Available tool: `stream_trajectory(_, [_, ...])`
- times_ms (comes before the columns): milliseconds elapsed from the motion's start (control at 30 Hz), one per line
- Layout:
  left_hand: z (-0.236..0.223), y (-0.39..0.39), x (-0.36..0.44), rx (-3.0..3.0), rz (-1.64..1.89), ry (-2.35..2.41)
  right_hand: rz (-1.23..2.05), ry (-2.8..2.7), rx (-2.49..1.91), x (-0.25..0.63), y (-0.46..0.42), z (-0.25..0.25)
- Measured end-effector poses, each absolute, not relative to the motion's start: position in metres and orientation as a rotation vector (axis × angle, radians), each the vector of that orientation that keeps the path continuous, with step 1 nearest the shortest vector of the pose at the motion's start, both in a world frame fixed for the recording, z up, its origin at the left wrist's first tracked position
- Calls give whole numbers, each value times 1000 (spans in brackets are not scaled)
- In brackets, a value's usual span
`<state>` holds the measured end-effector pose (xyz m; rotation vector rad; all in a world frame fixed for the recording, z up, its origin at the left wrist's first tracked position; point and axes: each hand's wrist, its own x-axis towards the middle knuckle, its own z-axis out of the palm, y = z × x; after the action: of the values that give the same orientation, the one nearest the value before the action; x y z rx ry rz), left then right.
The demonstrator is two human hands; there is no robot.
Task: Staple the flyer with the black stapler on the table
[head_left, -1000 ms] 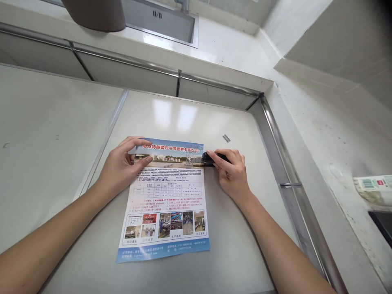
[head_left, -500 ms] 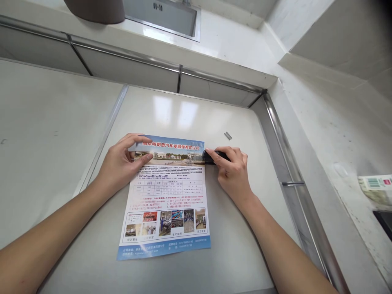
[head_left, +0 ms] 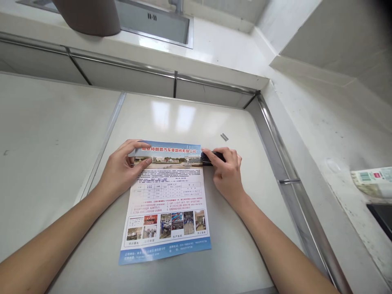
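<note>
A printed flyer (head_left: 168,196) with blue top and bottom bands is held up over the white table. My left hand (head_left: 125,165) pinches its upper left corner, thumb in front. At the upper right edge, my right hand (head_left: 226,165) is closed around a black stapler (head_left: 208,159), whose front end meets the paper's edge. Several staples seem to show as short pale lines in the flyer's top right corner. Behind the right hand, a small strip of staples (head_left: 224,137) lies on the table. Most of the stapler is hidden by my fingers.
The white table (head_left: 159,122) has a metal seam on its left. Beyond it are a counter with a steel sink (head_left: 153,28) and a brown bin-like container (head_left: 88,16). At right, a ledge holds a labelled package (head_left: 372,179) and a dark object (head_left: 382,218).
The view has shifted slightly, so the sink and counter sit lower in the picture. Both hands keep their grip on the flyer and stapler, with almost no movement between them.
</note>
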<state>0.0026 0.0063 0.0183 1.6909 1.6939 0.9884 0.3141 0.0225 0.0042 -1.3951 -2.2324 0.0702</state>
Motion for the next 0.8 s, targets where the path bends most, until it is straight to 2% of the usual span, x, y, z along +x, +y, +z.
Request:
stream_trajectory(267, [19,5,2,1766,965,1689,15,-1976,-1547,331,37,5])
stream_trajectory(600, [8,6,4,2128,841,1746,83,-1925,-1534,345,43,11])
stream_trajectory(700, [4,8,3,2124,850,1744,83,-1908,-1455,333,30,20])
stream_trajectory(800, [3,9,1,2095,884,1734,259,-2014,-1255,306,4,28])
